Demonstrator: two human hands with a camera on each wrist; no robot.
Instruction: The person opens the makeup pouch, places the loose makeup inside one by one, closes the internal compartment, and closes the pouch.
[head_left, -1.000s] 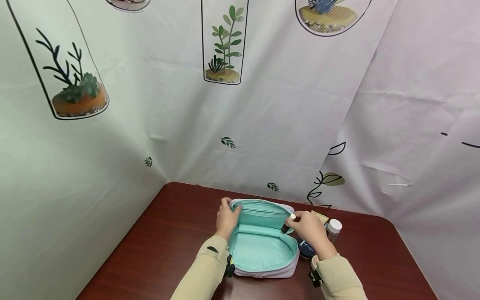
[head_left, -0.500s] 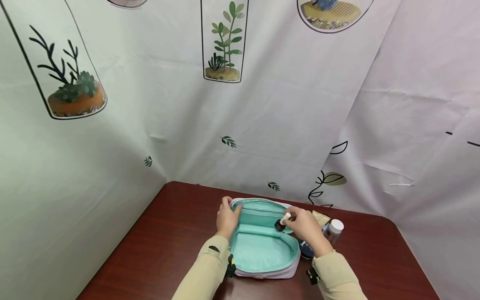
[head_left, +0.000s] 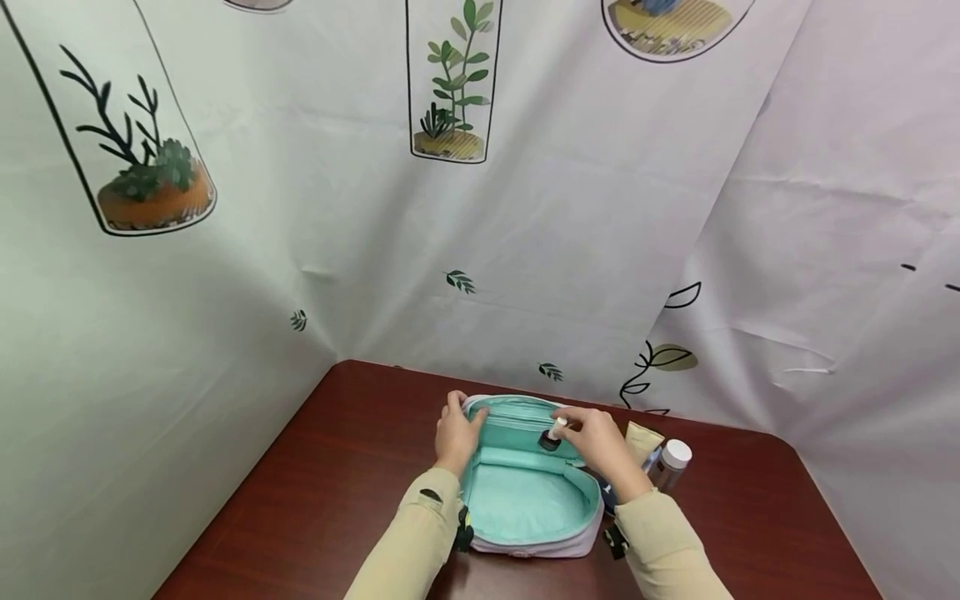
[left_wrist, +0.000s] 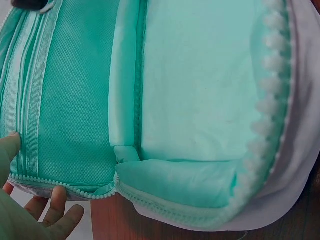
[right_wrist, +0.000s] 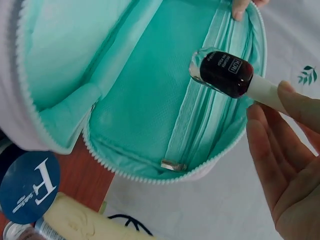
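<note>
An unzipped cosmetic bag [head_left: 536,548], pale lilac outside and mint green inside, lies on the table with its lid raised at the back. My left hand [head_left: 456,435] grips the lid's left edge, thumb inside and fingers outside, as the left wrist view also shows. Between thumb and fingers, my right hand [head_left: 602,443] pinches a nail polish bottle [right_wrist: 225,72] by its white cap [right_wrist: 266,92]. The dark glass is tilted downward in front of the lid's mesh pocket [left_wrist: 77,95]. A zipper pull [right_wrist: 173,165] shows at the pocket's end.
Right of the bag stand a white-capped bottle [head_left: 670,467] and a cream-yellow tube [head_left: 642,440]. A round navy case [right_wrist: 30,187] with a white F lies close against the bag's side. Behind the dark red table [head_left: 360,467] hangs a white printed cloth [head_left: 570,208].
My right hand has carried the nail polish bottle leftward from the bag's right side to in front of the raised lid. My left hand stays on the lid edge.
</note>
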